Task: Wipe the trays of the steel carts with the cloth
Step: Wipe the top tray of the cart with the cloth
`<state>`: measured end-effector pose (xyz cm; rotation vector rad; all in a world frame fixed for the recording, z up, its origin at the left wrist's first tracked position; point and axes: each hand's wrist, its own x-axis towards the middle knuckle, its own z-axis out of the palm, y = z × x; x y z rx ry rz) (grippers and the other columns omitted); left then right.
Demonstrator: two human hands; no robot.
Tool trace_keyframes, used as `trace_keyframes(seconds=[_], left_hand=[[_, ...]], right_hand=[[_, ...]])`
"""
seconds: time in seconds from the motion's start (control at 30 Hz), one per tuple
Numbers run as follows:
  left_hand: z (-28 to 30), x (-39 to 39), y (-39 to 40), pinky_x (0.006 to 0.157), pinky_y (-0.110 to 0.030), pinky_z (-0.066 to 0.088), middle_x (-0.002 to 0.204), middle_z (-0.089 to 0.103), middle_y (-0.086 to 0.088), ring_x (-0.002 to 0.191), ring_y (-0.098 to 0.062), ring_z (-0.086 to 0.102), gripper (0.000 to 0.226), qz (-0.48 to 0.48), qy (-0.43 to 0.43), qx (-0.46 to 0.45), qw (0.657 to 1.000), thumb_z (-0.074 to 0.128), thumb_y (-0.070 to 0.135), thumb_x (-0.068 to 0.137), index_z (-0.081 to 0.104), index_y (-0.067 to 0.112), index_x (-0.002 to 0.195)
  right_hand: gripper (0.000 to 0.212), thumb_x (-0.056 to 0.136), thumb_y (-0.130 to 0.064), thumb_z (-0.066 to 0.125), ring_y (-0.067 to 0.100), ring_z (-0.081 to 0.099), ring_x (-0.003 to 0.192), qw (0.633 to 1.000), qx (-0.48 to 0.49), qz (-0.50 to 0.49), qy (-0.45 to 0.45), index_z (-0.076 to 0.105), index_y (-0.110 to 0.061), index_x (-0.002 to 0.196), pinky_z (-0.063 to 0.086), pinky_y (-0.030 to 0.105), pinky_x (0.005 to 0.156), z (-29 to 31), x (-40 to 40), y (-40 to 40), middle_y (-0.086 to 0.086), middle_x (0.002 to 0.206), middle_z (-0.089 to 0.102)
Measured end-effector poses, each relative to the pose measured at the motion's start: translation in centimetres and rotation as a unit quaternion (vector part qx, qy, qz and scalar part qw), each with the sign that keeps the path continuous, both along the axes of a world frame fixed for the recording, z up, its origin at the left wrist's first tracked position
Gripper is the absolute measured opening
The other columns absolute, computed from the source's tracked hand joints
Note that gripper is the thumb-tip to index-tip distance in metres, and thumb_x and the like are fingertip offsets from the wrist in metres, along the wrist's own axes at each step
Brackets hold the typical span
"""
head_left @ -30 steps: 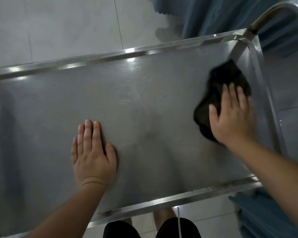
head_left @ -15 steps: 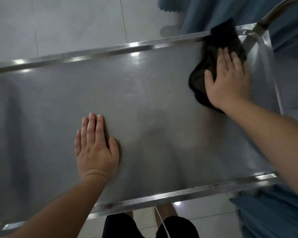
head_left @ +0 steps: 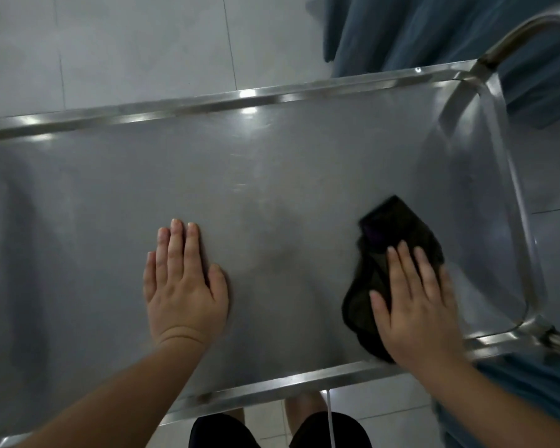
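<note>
The steel cart's top tray (head_left: 272,176) fills the view, with raised shiny rims on all sides. A dark, crumpled cloth (head_left: 392,240) lies on its right part, close to the near rim. My right hand (head_left: 414,302) presses flat on the cloth with straight, spread fingers and covers its near half. My left hand (head_left: 183,286) rests flat on the bare steel at the tray's middle, fingers straight and together, holding nothing.
The cart's curved steel handle (head_left: 527,30) rises at the far right corner. Blue fabric (head_left: 417,30) hangs beyond the far rim and more shows at the lower right. Pale floor tiles (head_left: 126,43) lie beyond the cart. My legs stand under the near rim.
My right hand has dragged the cloth from the tray's far right corner back toward the near rim. My left hand has stayed flat in the same place.
</note>
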<state>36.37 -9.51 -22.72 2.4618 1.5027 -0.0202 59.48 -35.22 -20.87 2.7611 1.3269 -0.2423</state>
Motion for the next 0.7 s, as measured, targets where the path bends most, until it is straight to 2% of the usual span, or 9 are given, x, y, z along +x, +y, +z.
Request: trace_keyframes(seconds=[0.1,0.2,0.4,0.53,0.7], left_hand=[[0.1,0.1,0.0,0.132,-0.041,0.003,0.178,0.011,0.002,0.163,-0.011,-0.003,0.074,0.002,-0.003,0.002,1.000,0.035,0.042,0.101,0.019,0.022,0.170],[0.3,0.2,0.1,0.132,-0.042,0.004,0.178,0.012,0.002,0.164,-0.013,-0.001,0.073,0.002,-0.005,0.001,1.000,0.036,0.042,0.101,0.020,0.022,0.170],[-0.1,0.1,0.2,0.132,-0.040,0.001,0.178,0.009,0.003,0.164,-0.013,-0.003,0.073,-0.003,0.005,0.008,1.000,0.034,0.044,0.102,0.018,0.023,0.170],[-0.1,0.1,0.1,0.132,-0.040,0.001,0.177,0.011,0.002,0.164,-0.013,-0.002,0.073,-0.003,-0.002,0.013,1.000,0.036,0.042,0.102,0.020,0.022,0.170],[0.1,0.1,-0.1,0.132,-0.041,0.003,0.177,0.012,0.002,0.164,-0.014,0.000,0.073,-0.006,-0.003,0.007,1.000,0.036,0.042,0.101,0.021,0.021,0.169]], right_hand=[[0.072,0.103,-0.050,0.039,0.031,0.028,0.156,0.999,0.049,-0.009,-0.015,0.030,-0.013,0.164,0.018,0.057,0.126,-0.7,2.6,7.4,0.010,0.168,0.034],[0.074,0.102,-0.055,0.036,0.029,0.026,0.156,0.998,0.062,-0.023,-0.014,0.027,-0.017,0.165,0.015,0.054,0.128,-1.1,5.9,14.9,0.007,0.169,0.033],[0.077,0.101,-0.059,0.016,0.026,0.006,0.161,0.994,0.080,-0.073,0.008,0.007,-0.021,0.167,0.003,0.053,0.129,-0.9,11.6,27.1,0.001,0.175,0.008],[0.076,0.102,-0.058,0.015,0.027,0.006,0.161,0.996,0.070,-0.061,0.011,0.005,-0.020,0.168,0.002,0.052,0.129,-0.8,11.5,26.6,0.001,0.175,0.008],[0.068,0.107,-0.050,0.035,0.029,0.027,0.156,0.996,0.084,-0.001,-0.008,0.025,-0.017,0.165,0.016,0.055,0.127,-0.1,3.8,15.6,0.005,0.170,0.029]])
